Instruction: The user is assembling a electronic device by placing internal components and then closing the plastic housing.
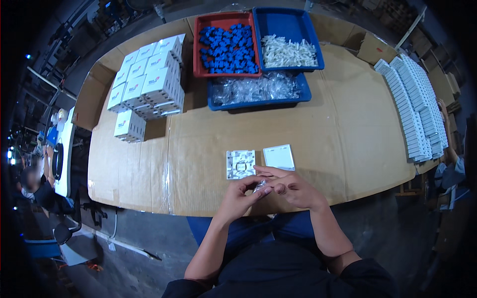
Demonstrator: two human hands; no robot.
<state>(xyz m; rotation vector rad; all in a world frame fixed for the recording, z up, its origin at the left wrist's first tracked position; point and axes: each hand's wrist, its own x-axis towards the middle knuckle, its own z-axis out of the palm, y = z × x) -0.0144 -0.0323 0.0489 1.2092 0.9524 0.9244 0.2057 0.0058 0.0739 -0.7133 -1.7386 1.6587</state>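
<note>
My left hand (pixel 237 199) is closed, with thumb and fingers pinching a small clear plastic bag (pixel 259 186) near the front edge of the table. My right hand (pixel 299 191) lies against it from the right, several fingers stretched out over the bag and my left fingertips. What is inside the bag is too small to make out. Just beyond my hands lies a square white plate with a cut-out frame (pixel 240 164), its lower right corner near my fingers. Beside it rests a plain white square cover (pixel 279 157), partly behind my right hand.
Stacked white boxes (pixel 134 84) stand at the left. At the back are a red tray (pixel 198 59) of blue pieces, a blue tray (pixel 285 25) of white pieces, and another blue tray (pixel 213 103) of clear bags. Rows of white plates (pixel 415 109) line the right edge. Other people work at both sides.
</note>
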